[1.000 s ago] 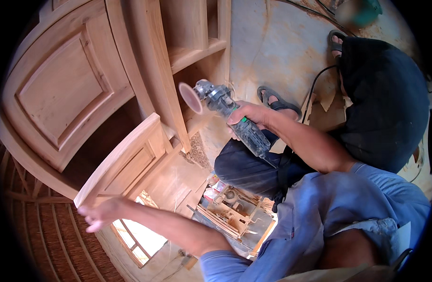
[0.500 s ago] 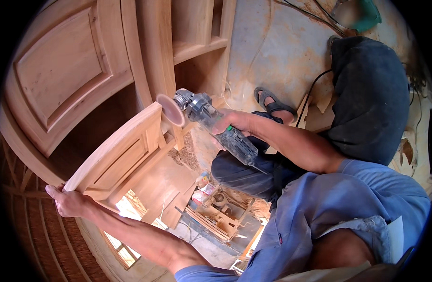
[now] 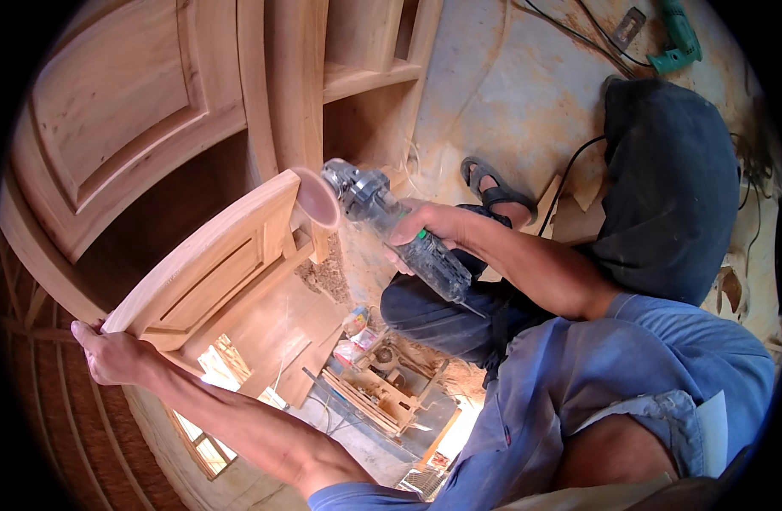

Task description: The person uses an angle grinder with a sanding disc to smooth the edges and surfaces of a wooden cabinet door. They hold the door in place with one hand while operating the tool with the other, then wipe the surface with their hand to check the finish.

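Note:
My right hand (image 3: 421, 226) is wrapped round the body of a dusty angle grinder (image 3: 438, 266). Its round sanding disc (image 3: 317, 198) sits at the right end of a curved wooden drawer front (image 3: 208, 247); whether disc and wood touch I cannot tell. The drawer front has a recessed panel and a pale curved top edge. At the opposite end, my left hand (image 3: 114, 353) grips the drawer front's lower left corner, its fingers partly hidden behind the wood.
A large wooden cabinet with a panelled door (image 3: 118, 94) and open compartments (image 3: 365, 119) stands at the upper left. A green power tool (image 3: 678, 43) and cables lie on the dusty floor (image 3: 484, 94). Below, a wooden tray of tools (image 3: 378, 392) sits near wood shavings.
The left hand and the drawer front's left end have shifted slightly left and up. The disc now lies turned more broadly to view. The green power tool shows more fully as the view shifted.

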`<state>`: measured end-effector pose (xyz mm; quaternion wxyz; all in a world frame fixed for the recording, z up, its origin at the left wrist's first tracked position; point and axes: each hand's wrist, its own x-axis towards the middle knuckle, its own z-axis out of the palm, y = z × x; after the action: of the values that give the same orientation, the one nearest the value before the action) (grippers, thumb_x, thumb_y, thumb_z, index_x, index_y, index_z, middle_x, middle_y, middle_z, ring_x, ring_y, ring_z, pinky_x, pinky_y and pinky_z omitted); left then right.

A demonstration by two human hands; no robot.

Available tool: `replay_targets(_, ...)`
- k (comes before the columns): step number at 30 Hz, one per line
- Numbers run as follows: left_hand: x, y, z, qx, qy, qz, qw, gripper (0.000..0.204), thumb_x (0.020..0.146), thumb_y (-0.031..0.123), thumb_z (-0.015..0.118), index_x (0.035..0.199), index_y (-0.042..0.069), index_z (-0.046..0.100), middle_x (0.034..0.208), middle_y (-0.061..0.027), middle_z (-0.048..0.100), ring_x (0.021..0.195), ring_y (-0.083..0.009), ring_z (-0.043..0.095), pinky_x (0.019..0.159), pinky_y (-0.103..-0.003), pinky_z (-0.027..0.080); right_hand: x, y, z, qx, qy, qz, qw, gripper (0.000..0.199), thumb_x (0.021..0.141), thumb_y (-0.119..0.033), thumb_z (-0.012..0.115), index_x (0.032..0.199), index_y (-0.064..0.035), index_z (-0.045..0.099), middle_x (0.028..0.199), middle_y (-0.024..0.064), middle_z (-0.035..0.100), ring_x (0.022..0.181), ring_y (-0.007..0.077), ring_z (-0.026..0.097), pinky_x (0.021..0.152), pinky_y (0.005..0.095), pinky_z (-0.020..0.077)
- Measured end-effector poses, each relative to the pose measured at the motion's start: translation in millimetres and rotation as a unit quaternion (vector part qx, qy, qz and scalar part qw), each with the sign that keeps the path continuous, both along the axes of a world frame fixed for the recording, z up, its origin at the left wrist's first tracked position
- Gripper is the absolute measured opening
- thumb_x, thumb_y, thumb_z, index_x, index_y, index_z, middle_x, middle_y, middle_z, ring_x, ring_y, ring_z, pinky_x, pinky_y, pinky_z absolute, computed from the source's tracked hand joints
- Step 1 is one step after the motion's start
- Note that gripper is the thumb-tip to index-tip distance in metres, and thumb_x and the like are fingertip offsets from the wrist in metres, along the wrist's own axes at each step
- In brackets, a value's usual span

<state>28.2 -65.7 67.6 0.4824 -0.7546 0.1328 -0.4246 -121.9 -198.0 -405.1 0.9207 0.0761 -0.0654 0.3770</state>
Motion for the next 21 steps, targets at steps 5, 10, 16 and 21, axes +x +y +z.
replay_targets(5,-4.0,-14.1,-15.3,-0.158,0.008,-0.035,0.987,0.016,0.093,0.005,0.05,0.098,0.01,0.065,0.076,-0.0094,0.072,0.07,-0.0306,0.071,0.062,-0.045,0.053,8.5,-14.1,3.7,-0.007,-0.006,-0.017,1.0,0.039,0.076,-0.018,0.075,0.105,0.0009,0.059,0.085,0.0182,0.068,0.068,0.0275,0.07,0.062,0.0423,0.0604)
replay_targets(10,-6.1,-3.4,-6.7,-0.101,0.009,-0.034,0.994,0.015,0.092,0.005,0.052,0.097,0.011,0.064,0.077,-0.0093,0.072,0.069,-0.0306,0.071,0.06,-0.046,0.053,8.9,6.0,5.8,0.005,-0.012,0.003,1.0,0.038,0.076,-0.019,0.075,0.104,0.0014,0.059,0.087,0.0177,0.068,0.07,0.0266,0.07,0.065,0.0429,0.0603)
replay_targets(16,-3.2,2.0,4.3,0.023,-0.005,0.016,1.0,0.014,0.092,0.006,0.051,0.094,0.013,0.063,0.076,-0.0085,0.072,0.069,-0.0302,0.071,0.058,-0.045,0.052,1.6,33.1,5.1,-0.001,0.007,0.03,1.0,0.044,0.076,-0.018,0.075,0.11,0.0039,0.059,0.085,0.0192,0.069,0.065,0.0296,0.069,0.058,0.0418,0.0596)
replay_targets(21,-6.0,7.0,5.9,0.017,-0.011,0.037,0.999,0.014,0.095,0.008,0.051,0.092,0.014,0.063,0.077,-0.0073,0.072,0.07,-0.0286,0.071,0.059,-0.044,0.052,4.6,25.6,7.7,0.016,0.022,0.014,1.0,0.045,0.074,-0.019,0.074,0.109,0.0033,0.058,0.084,0.0196,0.068,0.066,0.0313,0.069,0.059,0.0431,0.0596)
